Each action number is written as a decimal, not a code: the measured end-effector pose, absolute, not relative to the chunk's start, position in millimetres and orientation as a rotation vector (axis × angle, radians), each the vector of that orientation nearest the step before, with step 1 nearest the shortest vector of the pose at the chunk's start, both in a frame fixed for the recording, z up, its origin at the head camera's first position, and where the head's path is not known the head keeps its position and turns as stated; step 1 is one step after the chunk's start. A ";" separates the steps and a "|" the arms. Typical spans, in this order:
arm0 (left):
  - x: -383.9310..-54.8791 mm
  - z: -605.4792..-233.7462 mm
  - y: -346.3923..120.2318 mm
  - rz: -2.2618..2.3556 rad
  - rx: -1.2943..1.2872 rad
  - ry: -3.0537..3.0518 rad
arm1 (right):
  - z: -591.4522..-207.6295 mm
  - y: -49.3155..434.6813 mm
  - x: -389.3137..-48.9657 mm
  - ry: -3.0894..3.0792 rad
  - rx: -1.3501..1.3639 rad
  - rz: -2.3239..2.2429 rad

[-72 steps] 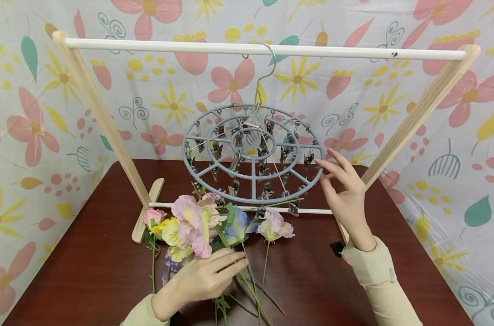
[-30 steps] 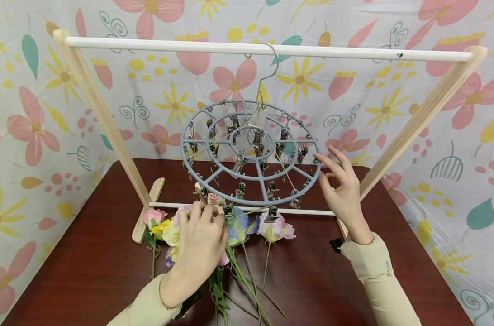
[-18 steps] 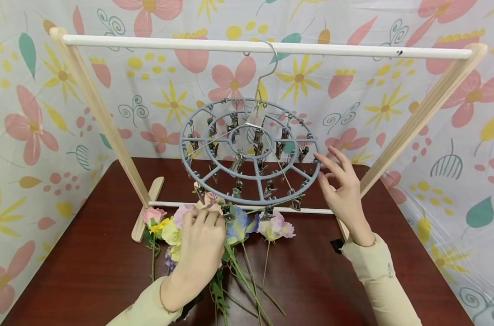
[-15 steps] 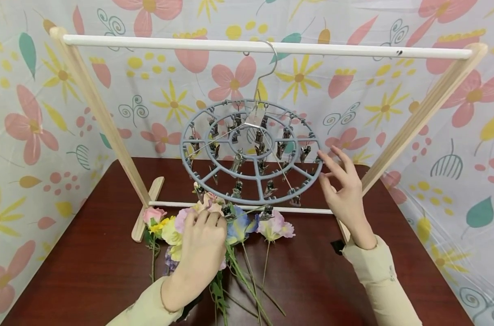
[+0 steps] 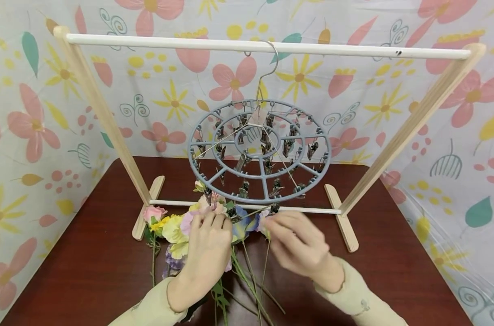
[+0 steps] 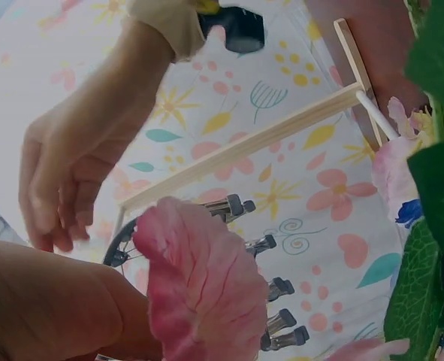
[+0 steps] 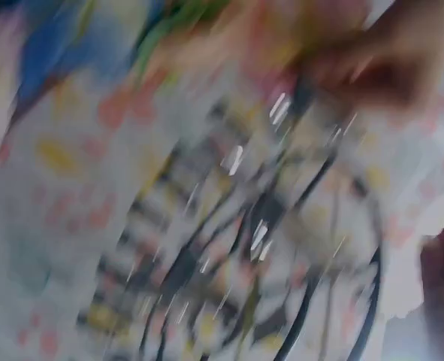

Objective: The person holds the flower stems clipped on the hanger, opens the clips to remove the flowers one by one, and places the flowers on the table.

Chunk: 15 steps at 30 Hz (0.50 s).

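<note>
A round grey clip hanger with several metal clips hangs by its hook from the rack's white bar. My left hand, fingers curled, holds a pink artificial flower under the hanger's front left rim. One metal clip hangs right at that flower; whether it grips it cannot be seen. My right hand, blurred, is just below the front rim with loosely bent fingers. Nothing shows in it. The right wrist view is strongly blurred, with the hanger and my left hand faintly visible.
More artificial flowers lie on the dark red table: a pink rose, a yellow one, a blue one, with green stems toward me. The rack's wooden legs stand on both sides. A floral curtain hangs behind.
My left hand came up from among the flowers to below the front left rim. My right hand let go of the hanger's right rim and moved down and left. The hanger shifted slightly right.
</note>
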<state>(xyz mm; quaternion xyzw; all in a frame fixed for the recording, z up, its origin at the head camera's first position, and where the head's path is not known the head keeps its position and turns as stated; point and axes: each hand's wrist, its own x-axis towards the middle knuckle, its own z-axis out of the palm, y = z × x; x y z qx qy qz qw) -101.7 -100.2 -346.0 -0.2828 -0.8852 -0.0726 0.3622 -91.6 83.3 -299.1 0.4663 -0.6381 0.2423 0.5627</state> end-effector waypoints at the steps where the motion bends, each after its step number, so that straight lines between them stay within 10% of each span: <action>1: -101.4 -346.1 -100.2 -0.181 -0.728 -2.288 | -302.5 78.2 -87.7 -1.570 1.096 0.581; 15: -99.0 -348.7 -97.9 -0.178 -0.736 -2.293 | -334.8 55.3 -93.6 -2.386 0.638 0.941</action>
